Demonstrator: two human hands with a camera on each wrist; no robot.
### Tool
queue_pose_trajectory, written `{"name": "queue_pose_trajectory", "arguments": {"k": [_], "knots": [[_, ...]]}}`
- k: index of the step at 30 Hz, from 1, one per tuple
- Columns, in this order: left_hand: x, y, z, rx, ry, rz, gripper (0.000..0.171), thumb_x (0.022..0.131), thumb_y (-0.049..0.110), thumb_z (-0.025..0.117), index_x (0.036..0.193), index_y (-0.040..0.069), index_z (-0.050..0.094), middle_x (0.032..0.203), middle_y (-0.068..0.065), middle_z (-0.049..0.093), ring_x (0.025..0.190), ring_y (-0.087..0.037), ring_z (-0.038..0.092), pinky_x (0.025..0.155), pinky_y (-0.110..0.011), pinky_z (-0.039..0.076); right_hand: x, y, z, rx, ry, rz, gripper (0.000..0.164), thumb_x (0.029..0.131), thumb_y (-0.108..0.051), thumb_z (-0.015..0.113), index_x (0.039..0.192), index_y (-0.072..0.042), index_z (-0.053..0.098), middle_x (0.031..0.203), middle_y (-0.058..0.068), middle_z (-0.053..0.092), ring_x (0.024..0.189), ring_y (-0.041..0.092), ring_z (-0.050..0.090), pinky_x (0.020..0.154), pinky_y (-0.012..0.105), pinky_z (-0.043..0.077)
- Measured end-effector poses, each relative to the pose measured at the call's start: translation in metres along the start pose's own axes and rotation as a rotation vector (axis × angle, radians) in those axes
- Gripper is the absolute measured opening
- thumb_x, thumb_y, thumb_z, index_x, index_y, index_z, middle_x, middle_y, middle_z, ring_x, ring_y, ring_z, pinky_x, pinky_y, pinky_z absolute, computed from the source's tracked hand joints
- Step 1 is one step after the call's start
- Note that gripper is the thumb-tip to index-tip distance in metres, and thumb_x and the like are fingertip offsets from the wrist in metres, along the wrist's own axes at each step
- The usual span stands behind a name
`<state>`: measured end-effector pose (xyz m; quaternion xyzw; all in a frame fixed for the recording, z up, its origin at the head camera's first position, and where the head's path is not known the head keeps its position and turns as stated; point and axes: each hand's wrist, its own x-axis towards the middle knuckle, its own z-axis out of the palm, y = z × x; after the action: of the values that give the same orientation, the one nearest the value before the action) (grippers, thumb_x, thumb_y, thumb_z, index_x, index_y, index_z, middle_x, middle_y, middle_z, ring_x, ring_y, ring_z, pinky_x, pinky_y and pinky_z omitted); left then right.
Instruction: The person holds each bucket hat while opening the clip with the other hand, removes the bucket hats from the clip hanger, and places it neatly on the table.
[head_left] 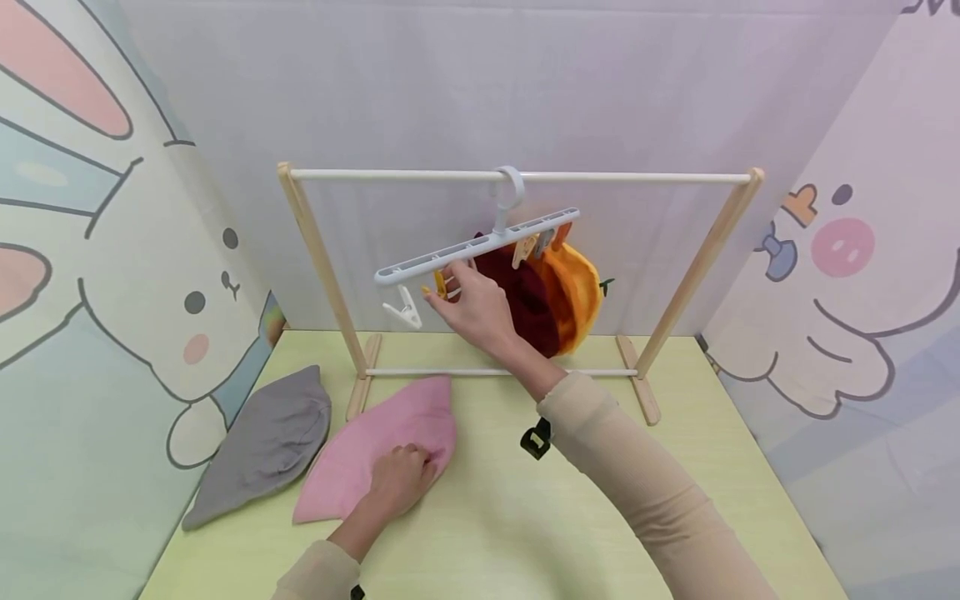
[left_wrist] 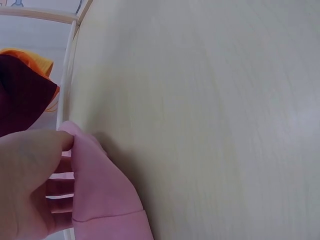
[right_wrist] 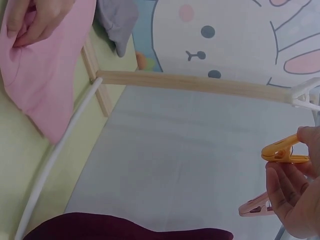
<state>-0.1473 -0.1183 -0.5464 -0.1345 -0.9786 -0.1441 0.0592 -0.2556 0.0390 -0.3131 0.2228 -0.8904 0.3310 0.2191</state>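
Observation:
A light-grey clip hanger [head_left: 442,258] hangs tilted from the rack's top bar. My right hand [head_left: 480,308] is at its left half and pinches a yellow clothespin [right_wrist: 280,151] between thumb and fingers. Beside that hand, a pale pink clothespin [right_wrist: 256,206] shows in the right wrist view, and a white clothespin [head_left: 407,312] hangs at the hanger's left end. On the table my left hand [head_left: 401,479] pinches the edge of a pink bucket hat [head_left: 375,437]; the left wrist view shows its cloth [left_wrist: 102,185] between thumb and fingers.
A dark red hat [head_left: 528,312] and an orange one [head_left: 581,292] hang from the hanger's right side, near several clothespins. Left of the pink hat lies a grey hat [head_left: 266,442]. The rack's wooden posts [head_left: 693,275] and lower white bar [head_left: 495,372] stand at the back.

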Motion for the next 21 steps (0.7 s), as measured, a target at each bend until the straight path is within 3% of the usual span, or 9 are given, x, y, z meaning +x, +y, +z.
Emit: {"name": "queue_pose_trajectory", "arguments": {"k": [9,21], "knots": [[-0.0028,-0.0004,-0.0002,-0.021,-0.033,-0.049,0.018,0.081,0.025,0.064,0.078,0.007,0.066,0.077,-0.006,0.057,0.067,-0.023,0.052,0.049,-0.037,0.042,-0.0004,-0.0010,0.0014,0.005,0.000,0.004,0.028,0.081,-0.034,0.068,0.096,-0.015,0.054,0.086,-0.004,0.064,0.077,0.008,0.066,0.064,0.026,0.051],[-0.0017,-0.0011,0.0059,0.063,-0.027,-0.026,0.022,0.079,0.029,0.067,0.086,0.008,0.065,0.078,-0.005,0.054,0.068,-0.023,0.051,0.047,-0.037,0.043,0.0010,-0.0047,0.0044,0.018,0.004,0.010,0.029,0.082,-0.035,0.067,0.097,-0.015,0.053,0.091,-0.004,0.063,0.076,0.009,0.066,0.061,0.024,0.050]]}}
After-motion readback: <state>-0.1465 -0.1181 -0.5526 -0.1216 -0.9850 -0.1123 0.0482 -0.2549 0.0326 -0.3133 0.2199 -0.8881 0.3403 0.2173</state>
